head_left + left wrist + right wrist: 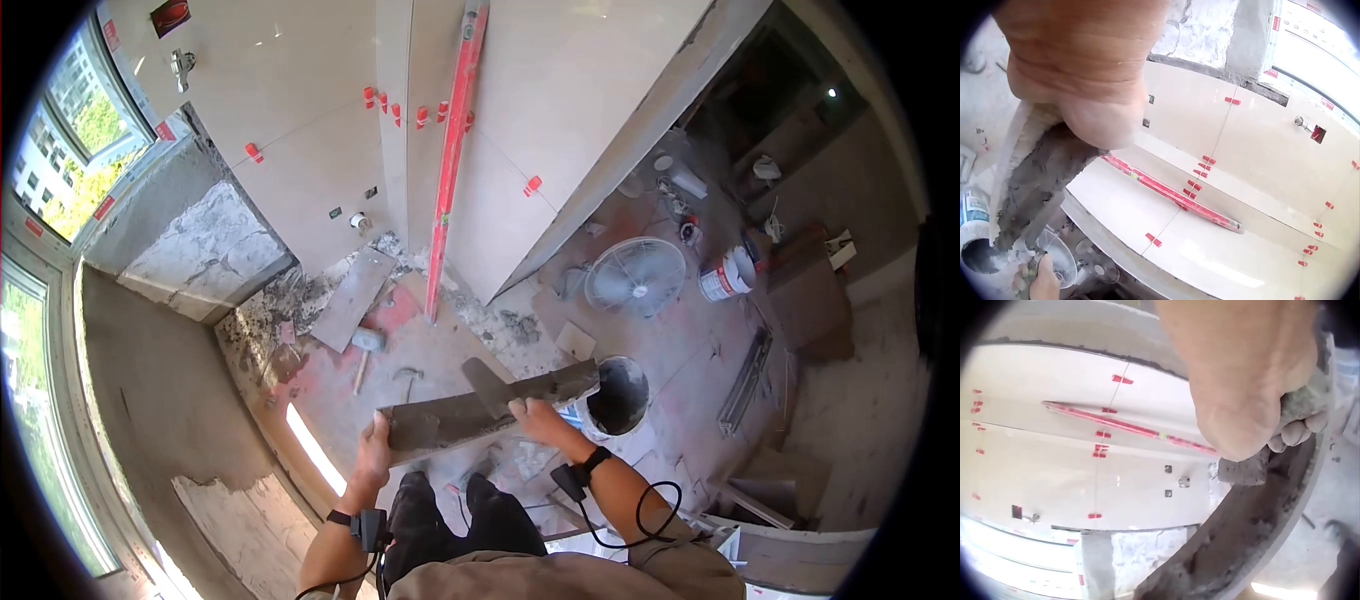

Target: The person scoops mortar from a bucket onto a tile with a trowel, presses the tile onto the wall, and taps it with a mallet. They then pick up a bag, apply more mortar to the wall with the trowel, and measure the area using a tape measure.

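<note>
A long narrow tile strip (450, 421) coated with grey mortar is held across the front of the body. My left hand (374, 450) grips its left end, thumb on the mortar side. My right hand (540, 420) grips a trowel by its handle, with the blade (487, 386) lying over the mortar near the strip's middle. In the right wrist view the fingers (1297, 432) curl round the handle, and the blade (1242, 471) touches the coated face. The left wrist view shows the coated strip (1035, 181) running away from my left hand (1094, 94).
A bucket of mortar (618, 395) stands beyond the strip's right end. A red level (455, 160) leans on the tiled wall. A mallet (367, 342), a hammer (406, 376) and a loose tile (354, 300) lie on the floor. A fan (636, 277) and a white bucket (728, 274) are further right.
</note>
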`<action>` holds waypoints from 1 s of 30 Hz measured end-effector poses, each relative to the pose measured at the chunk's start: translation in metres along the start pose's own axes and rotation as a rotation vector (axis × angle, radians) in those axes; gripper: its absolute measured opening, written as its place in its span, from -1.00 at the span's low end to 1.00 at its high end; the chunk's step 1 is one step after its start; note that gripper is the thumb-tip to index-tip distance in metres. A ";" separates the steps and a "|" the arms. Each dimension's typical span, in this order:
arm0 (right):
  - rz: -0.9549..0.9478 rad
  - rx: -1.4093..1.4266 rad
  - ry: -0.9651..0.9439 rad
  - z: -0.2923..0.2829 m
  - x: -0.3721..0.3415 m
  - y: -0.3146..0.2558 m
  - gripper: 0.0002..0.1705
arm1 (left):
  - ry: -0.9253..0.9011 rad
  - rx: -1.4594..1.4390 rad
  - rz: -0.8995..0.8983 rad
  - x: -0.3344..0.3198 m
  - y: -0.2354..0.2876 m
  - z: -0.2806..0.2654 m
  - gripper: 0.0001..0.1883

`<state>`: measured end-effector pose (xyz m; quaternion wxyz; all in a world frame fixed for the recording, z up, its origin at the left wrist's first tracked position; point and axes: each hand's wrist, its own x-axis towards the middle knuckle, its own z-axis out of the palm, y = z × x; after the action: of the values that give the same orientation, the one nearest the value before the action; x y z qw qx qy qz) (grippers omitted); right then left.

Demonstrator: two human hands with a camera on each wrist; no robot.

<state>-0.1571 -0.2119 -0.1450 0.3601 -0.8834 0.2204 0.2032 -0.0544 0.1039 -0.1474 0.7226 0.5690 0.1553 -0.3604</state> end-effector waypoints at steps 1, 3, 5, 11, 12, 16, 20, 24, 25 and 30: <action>0.024 -0.011 0.025 -0.005 0.005 0.017 -0.35 | 0.006 0.001 0.004 -0.002 -0.002 0.000 -0.47; 0.084 0.013 0.003 -0.022 0.004 0.028 -0.36 | 0.025 0.057 0.000 -0.004 -0.003 0.001 -0.46; 0.143 0.175 -0.098 -0.031 0.001 0.015 -0.38 | 0.050 0.103 0.004 -0.007 -0.001 -0.002 -0.45; 0.161 0.547 -0.538 -0.041 -0.066 -0.111 -0.43 | 0.036 0.108 0.013 -0.005 0.000 0.001 -0.45; 0.137 0.547 -0.544 -0.029 -0.064 -0.121 -0.42 | 0.028 0.079 0.024 -0.006 0.001 0.004 -0.46; 0.116 0.562 -0.432 0.013 -0.025 -0.126 -0.41 | 0.048 0.117 0.099 -0.015 0.000 0.005 -0.47; 0.072 0.360 -0.255 0.018 0.021 -0.098 -0.41 | -0.009 0.028 0.069 -0.018 -0.001 0.007 -0.48; 0.243 0.768 -0.215 -0.028 -0.031 -0.085 -0.47 | 0.009 0.040 0.052 -0.010 0.002 0.004 -0.49; 0.321 0.957 -0.230 -0.043 -0.056 -0.080 -0.49 | 0.004 0.010 0.025 -0.008 0.004 0.004 -0.48; 0.708 1.515 -0.316 -0.016 -0.149 -0.037 -0.53 | -0.031 -0.079 -0.045 0.000 0.023 0.011 -0.47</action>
<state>-0.2568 -0.1637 -0.0372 0.7959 -0.2441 0.5074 0.2224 -0.0405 0.0958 -0.1275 0.7387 0.5307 0.1711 -0.3786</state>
